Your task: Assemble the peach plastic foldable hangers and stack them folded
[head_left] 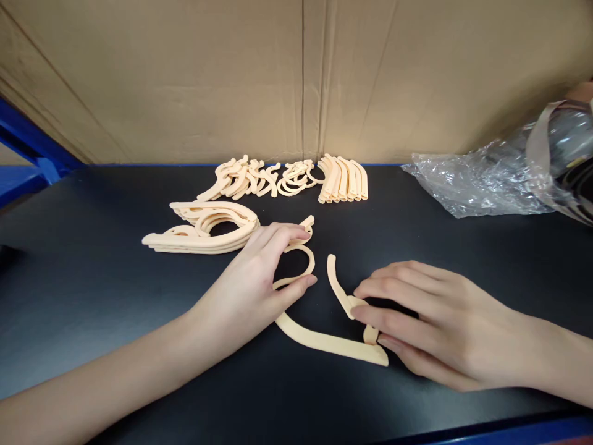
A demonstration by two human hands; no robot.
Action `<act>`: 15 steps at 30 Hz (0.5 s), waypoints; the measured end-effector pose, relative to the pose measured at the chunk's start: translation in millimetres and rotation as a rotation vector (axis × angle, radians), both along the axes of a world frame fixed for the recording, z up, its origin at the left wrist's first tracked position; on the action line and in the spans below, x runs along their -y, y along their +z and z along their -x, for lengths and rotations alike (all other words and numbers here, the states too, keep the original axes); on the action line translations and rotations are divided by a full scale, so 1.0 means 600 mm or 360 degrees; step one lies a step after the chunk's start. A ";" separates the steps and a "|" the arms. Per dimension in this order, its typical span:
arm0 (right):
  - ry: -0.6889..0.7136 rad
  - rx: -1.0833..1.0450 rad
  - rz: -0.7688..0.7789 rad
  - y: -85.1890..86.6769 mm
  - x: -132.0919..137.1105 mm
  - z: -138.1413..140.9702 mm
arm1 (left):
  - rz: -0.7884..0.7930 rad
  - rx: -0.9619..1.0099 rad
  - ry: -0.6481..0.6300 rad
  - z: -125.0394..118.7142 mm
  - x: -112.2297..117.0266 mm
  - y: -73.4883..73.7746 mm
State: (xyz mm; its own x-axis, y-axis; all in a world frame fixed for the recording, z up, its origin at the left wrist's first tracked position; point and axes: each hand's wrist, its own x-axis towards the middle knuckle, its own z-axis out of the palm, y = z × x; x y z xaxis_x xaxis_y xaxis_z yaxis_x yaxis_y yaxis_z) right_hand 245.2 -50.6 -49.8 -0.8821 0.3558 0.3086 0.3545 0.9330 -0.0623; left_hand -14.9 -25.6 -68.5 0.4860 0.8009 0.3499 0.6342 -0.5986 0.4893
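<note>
Cream plastic hanger parts lie in front of me on the black table (222,395). My left hand (266,266) has its thumb and fingers curled around the ringed section (309,262) of a hanger. From under that hand a long curved hanger arm (324,343) runs to the lower right. My right hand (435,321) pinches a smaller curved hanger piece (339,284) just above the arm's outer end. Its fingertips hide part of that piece, so I cannot tell whether it joins the arm. Left of my left hand rests a stack of hangers (208,244).
Along the back are a row of loose hooked pieces (231,178), several small ring pieces (294,179) and a bundle of curved arms (343,179). Crumpled clear plastic bags (486,179) lie at the right. Cardboard (185,80) stands behind; a blue frame (41,148) borders the left.
</note>
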 end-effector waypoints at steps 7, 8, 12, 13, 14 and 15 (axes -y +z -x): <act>-0.0011 -0.0014 0.0010 -0.003 0.005 0.002 | -0.0047 -0.0139 -0.0004 -0.001 0.000 0.006; 0.0008 -0.0025 0.0032 -0.003 0.006 0.003 | -0.0049 -0.0152 -0.0001 -0.002 0.001 0.008; 0.0091 -0.0067 0.0107 0.000 0.008 0.005 | -0.0016 -0.0190 0.0001 -0.002 0.005 0.017; 0.0106 -0.0070 0.0127 0.001 0.008 0.005 | -0.0002 -0.0185 0.0000 -0.001 0.005 0.018; 0.0120 -0.0075 0.0146 0.001 0.009 0.005 | 0.0004 -0.0165 -0.0003 0.000 0.006 0.019; 0.0129 -0.0080 0.0166 0.002 0.009 0.005 | 0.0011 -0.0134 -0.0004 0.001 0.006 0.020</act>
